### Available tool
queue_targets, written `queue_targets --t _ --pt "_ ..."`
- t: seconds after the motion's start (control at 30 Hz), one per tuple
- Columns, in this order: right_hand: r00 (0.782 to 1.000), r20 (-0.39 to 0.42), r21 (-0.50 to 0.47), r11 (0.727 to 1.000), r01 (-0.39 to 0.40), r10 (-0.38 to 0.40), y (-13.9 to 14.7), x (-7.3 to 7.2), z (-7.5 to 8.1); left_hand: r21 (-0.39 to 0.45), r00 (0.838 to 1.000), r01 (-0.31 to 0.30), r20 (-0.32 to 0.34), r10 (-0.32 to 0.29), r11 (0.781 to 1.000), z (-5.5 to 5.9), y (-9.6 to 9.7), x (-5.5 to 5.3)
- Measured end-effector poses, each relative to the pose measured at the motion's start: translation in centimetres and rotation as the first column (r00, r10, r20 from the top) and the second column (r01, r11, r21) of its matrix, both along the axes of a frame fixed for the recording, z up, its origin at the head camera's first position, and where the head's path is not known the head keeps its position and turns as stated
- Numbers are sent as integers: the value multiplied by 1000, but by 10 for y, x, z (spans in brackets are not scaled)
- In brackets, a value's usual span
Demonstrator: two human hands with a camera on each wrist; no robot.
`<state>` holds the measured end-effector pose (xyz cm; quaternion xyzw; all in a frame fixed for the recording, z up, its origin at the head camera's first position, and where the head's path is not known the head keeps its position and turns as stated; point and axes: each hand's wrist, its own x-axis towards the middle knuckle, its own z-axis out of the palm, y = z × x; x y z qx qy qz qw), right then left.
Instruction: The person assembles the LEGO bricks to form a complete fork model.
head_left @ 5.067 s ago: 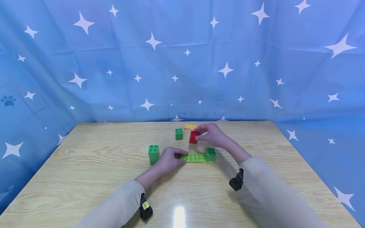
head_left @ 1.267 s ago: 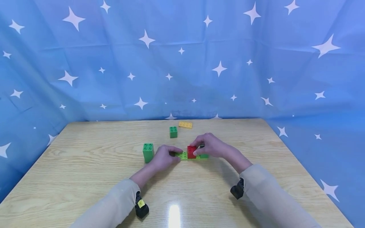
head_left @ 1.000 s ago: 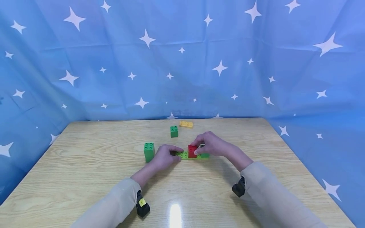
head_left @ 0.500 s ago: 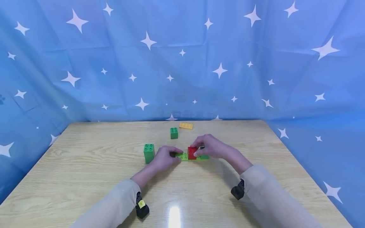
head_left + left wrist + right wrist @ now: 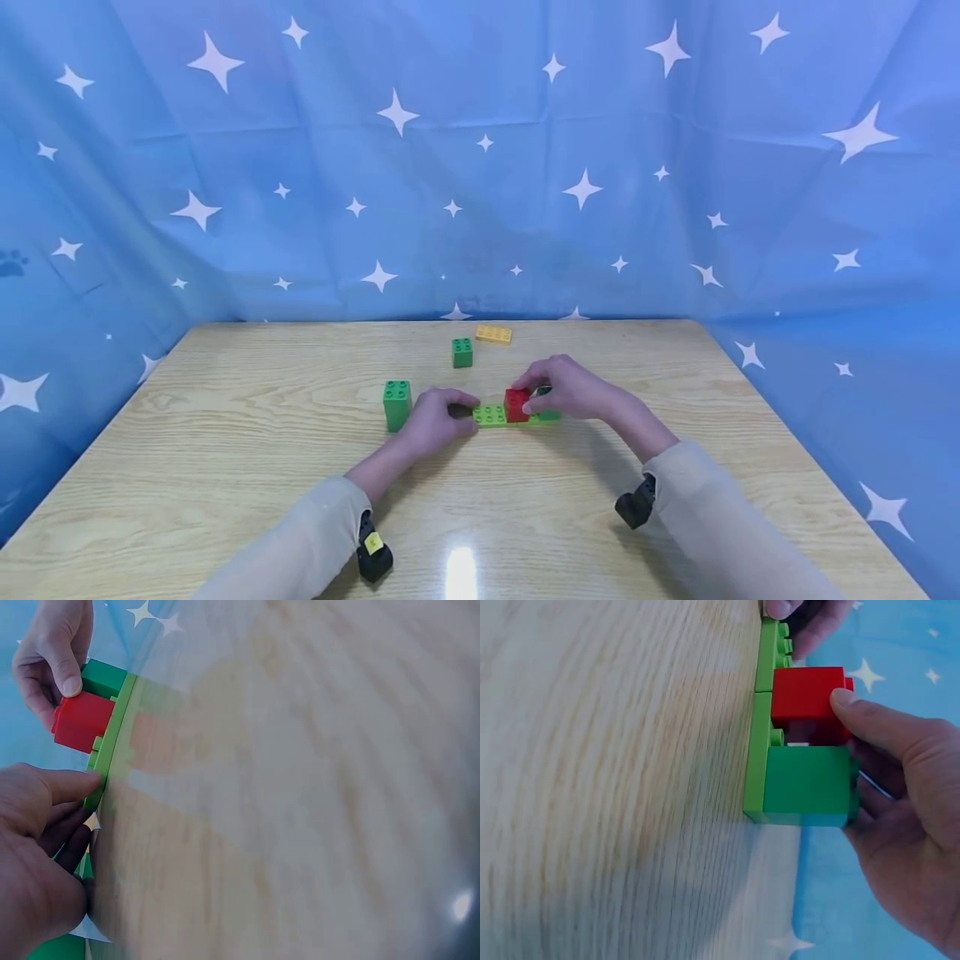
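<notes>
Two light green plates [image 5: 490,416] lie end to end in a row; their seam shows under the red brick in the right wrist view. My right hand [image 5: 572,388] pinches the red brick [image 5: 808,697], thumb on its near side, and the brick sits on the studs across that seam. A green brick [image 5: 810,780] stands on the row's right end, partly behind my right hand in the head view, with one stud's gap between the two bricks. My left hand [image 5: 438,422] holds the row's left end between thumb and fingers, the thumb overlapping the plate edge [image 5: 112,739].
A tall green block [image 5: 397,406] stands just left of my left hand. Farther back are a small green brick [image 5: 462,352] and a flat yellow plate [image 5: 493,334] near the rear edge of the wooden table [image 5: 285,467]. A blue star-patterned curtain [image 5: 480,167] hangs behind.
Five seconds ago the red brick was in my right hand behind the row; it has since come down onto it. Lately the row has shifted slightly right, and my left fingertips have drawn back to its end.
</notes>
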<state>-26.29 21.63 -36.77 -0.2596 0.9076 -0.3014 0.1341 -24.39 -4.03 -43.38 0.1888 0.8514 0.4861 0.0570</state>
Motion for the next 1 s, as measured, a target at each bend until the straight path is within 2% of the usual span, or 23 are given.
queue_targets --t 0.2,0.3,0.53,0.73,1.0 --pt "999 37 22 999 -24 23 -2 -7 4 -11 1000 13 -13 -13 1000 -2 -2 -2" --pt "999 40 10 1000 -15 14 -9 -15 10 -11 1000 14 -14 -14 1000 -2 -3 -3" --pt "998 -49 -52 998 38 -41 -44 -46 23 -8 1000 20 -11 -20 1000 -1 1 -2" --pt "994 -37 -32 994 106 -107 -72 -66 20 3 999 43 -32 -43 999 -1 4 -2" --pt "989 -23 29 989 148 -147 -94 -78 6 -11 998 24 -49 -24 1000 -2 -1 -4"
